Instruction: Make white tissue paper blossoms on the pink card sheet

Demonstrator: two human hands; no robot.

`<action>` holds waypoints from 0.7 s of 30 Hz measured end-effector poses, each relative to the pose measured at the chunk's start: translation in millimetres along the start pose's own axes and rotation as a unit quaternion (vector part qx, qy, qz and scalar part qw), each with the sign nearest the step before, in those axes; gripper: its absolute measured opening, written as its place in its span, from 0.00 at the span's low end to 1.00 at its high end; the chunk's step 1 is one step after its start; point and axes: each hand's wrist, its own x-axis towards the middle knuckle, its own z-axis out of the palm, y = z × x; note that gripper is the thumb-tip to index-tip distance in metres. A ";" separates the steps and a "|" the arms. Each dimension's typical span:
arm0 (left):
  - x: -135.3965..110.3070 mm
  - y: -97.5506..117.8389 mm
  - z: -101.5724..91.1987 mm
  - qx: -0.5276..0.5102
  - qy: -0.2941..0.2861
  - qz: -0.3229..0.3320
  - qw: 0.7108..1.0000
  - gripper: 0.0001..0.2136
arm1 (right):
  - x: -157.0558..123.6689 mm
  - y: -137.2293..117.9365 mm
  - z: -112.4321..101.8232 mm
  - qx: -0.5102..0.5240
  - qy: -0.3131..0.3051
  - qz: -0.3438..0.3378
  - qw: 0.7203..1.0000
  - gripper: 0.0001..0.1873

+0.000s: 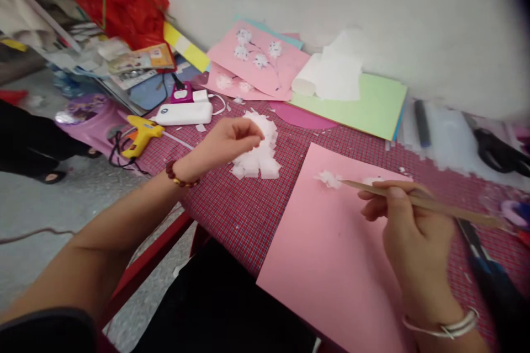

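Note:
My left hand (pixel 230 139) reaches over a heap of small white tissue squares (pixel 260 150) on the red checked tablecloth (pixel 240 207), its fingers curled down into the heap. My right hand (pixel 408 234) is closed on a thin wooden stick (pixel 418 198), whose tip rests against a small white tissue tuft (pixel 330 178) on a pink sheet of paper (pixel 327 265). A second white tuft lies just right of it, partly hidden by the stick.
A yellow glue gun (pixel 141 135) and a white power bank (pixel 184 113) lie at the left. Pink cards with white flowers (pixel 259 60), a green sheet (pixel 364 105), a tissue roll (pixel 327 74) and black scissors (pixel 499 151) sit along the wall. Another person's legs show at far left.

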 end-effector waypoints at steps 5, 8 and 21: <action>-55.0 -23.9 -2.1 0.215 -0.031 0.079 0.973 0.04 | 0.3 6.0 2.0 0.044 -0.016 0.051 0.998 0.11; -72.0 -37.7 6.0 0.299 -0.022 0.105 0.948 0.06 | -0.9 8.8 3.5 0.044 -0.018 0.056 0.997 0.11; -34.8 -3.1 34.8 0.242 -0.056 0.220 0.943 0.07 | 3.2 9.7 2.9 0.053 -0.021 0.029 0.998 0.13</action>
